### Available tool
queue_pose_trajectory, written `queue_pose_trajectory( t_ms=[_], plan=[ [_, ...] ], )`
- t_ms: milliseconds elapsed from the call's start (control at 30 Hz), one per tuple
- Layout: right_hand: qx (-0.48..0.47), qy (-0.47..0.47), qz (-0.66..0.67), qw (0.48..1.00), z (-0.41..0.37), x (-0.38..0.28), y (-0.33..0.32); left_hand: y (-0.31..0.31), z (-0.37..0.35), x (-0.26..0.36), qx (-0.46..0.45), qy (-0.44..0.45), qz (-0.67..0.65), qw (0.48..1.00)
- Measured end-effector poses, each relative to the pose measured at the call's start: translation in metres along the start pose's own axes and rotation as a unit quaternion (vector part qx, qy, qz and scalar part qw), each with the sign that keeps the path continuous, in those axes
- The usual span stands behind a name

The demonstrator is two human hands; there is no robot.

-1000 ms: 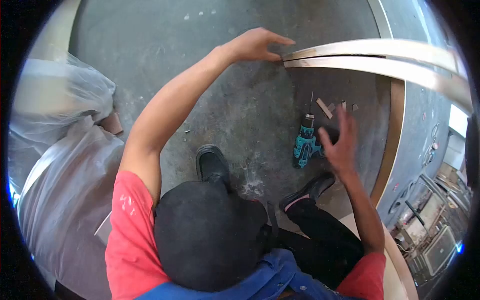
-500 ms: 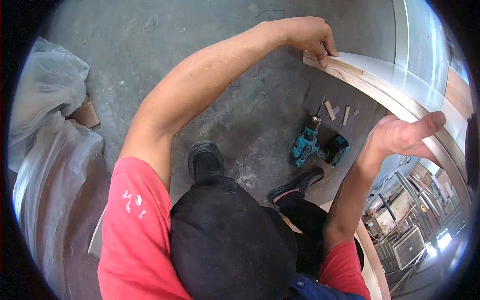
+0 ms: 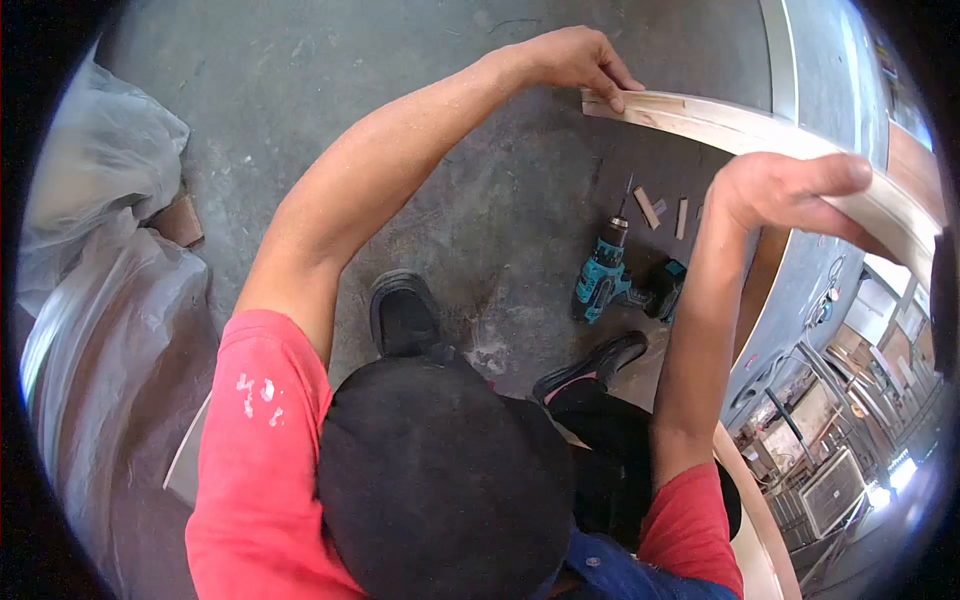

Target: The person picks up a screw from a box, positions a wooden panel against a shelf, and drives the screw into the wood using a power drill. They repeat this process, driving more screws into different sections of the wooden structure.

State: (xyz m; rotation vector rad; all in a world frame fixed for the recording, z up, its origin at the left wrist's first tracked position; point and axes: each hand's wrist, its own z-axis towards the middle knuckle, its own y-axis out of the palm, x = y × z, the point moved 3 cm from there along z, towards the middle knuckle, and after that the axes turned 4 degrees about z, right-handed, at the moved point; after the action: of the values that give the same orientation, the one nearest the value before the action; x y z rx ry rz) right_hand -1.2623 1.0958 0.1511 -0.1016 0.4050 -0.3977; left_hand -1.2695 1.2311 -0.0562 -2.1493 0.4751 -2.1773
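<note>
A long pale wooden strip (image 3: 690,117) stretches from the upper middle toward the right edge of the head view, its bowed shape perhaps partly lens distortion. My left hand (image 3: 588,66) pinches the strip's near-left end between thumb and fingers. Farther along, my right hand (image 3: 790,190) grips the strip, thumb on one side and the other fingers partly hidden behind it. The strip is held above the floor. Below it, a teal and black cordless drill (image 3: 604,272) lies on the floor with a bit fitted, beside several small wood offcuts (image 3: 647,207).
Crumpled clear plastic sheeting (image 3: 110,180) covers the left side, with a brown block (image 3: 178,222) against it. A large grey panel (image 3: 835,70) stands at upper right. My shoes (image 3: 405,312) rest on the concrete floor. Tools and framing (image 3: 830,490) clutter the lower right.
Both hands and the wooden strip have shifted left and slightly up in view. The strip has turned a little, and the translucent pale band along its upper side no longer shows. Both holds continue.
</note>
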Motion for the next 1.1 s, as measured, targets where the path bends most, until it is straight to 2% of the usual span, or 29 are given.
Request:
queue_pose_trajectory(
  t_ms=[133, 200, 233, 300, 333, 400, 500, 567, 600, 633, 667, 700, 733, 767, 833, 867, 900, 933, 1033, 1067, 1100],
  plan=[
    [-0.029, -0.026, 0.016, 0.999, 0.001, -0.002, 0.001, 0.004, -0.011, 0.001, -0.024, 0.016, 0.007, 1.0],
    [-0.044, -0.045, 0.038, 0.997, 0.002, 0.0, 0.0, 0.015, -0.015, 0.001, 0.057, 0.1, 0.02, 0.993],
    [-0.062, -0.063, 0.063, 0.994, 0.004, -0.001, 0.002, 0.026, -0.02, 0.011, 0.061, 0.104, 0.022, 0.992],
    [-0.062, -0.06, 0.061, 0.994, 0.003, 0.003, 0.0, 0.045, -0.032, 0.035, 0.201, 0.044, 0.025, 0.978],
    [-0.067, -0.062, 0.052, 0.994, 0.003, 0.005, -0.001, 0.05, -0.031, 0.038, 0.204, 0.048, 0.026, 0.977],
    [-0.085, -0.077, 0.048, 0.992, 0.004, 0.009, -0.004, 0.056, -0.029, 0.037, 0.247, -0.029, 0.057, 0.967],
    [-0.14, -0.059, 0.044, 0.987, 0.007, -0.01, -0.01, 0.052, -0.031, 0.04, 0.217, -0.049, 0.044, 0.974],
    [-0.269, -0.165, -0.098, 0.944, 0.017, -0.016, -0.053, 0.052, -0.028, 0.036, 0.219, -0.037, 0.07, 0.972],
    [-0.216, -0.247, -0.085, 0.941, 0.021, -0.031, -0.056, 0.054, -0.028, 0.033, 0.216, -0.035, 0.094, 0.971],
    [-0.224, -0.329, -0.002, 0.917, 0.036, -0.034, -0.062, 0.051, -0.028, 0.032, 0.215, -0.034, 0.095, 0.971],
    [-0.224, -0.327, -0.006, 0.918, 0.051, -0.049, -0.065, 0.051, -0.028, 0.033, 0.22, -0.026, 0.093, 0.971],
    [-0.312, -0.404, -0.152, 0.846, 0.06, -0.07, -0.064, 0.052, -0.028, 0.034, 0.221, -0.018, 0.09, 0.971],
    [-0.389, -0.465, -0.291, 0.74, 0.068, -0.087, -0.059, 0.053, -0.028, 0.034, 0.213, -0.016, 0.091, 0.973],
    [-0.491, -0.353, -0.311, 0.733, 0.078, -0.101, -0.047, 0.051, -0.027, 0.035, 0.23, -0.001, 0.088, 0.969],
    [-0.563, -0.424, -0.377, 0.601, 0.094, -0.12, -0.027, 0.049, -0.029, 0.041, 0.236, 0.019, 0.082, 0.968],
    [-0.565, -0.418, -0.386, 0.598, 0.095, -0.109, -0.028, 0.047, -0.03, 0.042, 0.208, -0.013, 0.093, 0.974],
    [-0.588, -0.42, -0.388, 0.572, 0.094, -0.089, -0.027, 0.047, -0.028, 0.041, 0.181, -0.043, 0.106, 0.977],
    [-0.611, -0.422, -0.389, 0.545, 0.094, -0.074, -0.028, 0.049, -0.028, 0.041, 0.191, -0.051, 0.119, 0.973],
    [-0.619, -0.445, -0.337, 0.553, 0.096, -0.06, -0.031, 0.039, -0.025, 0.025, 0.138, -0.007, 0.091, 0.986],
    [-0.622, -0.443, -0.338, 0.55, 0.099, -0.064, -0.03, 0.034, -0.018, -0.005, 0.064, 0.056, 0.017, 0.996],
    [-0.67, -0.425, -0.343, 0.502, 0.104, -0.07, -0.025, 0.016, -0.021, 0.004, 0.011, 0.037, 0.066, 0.997]
  ],
)
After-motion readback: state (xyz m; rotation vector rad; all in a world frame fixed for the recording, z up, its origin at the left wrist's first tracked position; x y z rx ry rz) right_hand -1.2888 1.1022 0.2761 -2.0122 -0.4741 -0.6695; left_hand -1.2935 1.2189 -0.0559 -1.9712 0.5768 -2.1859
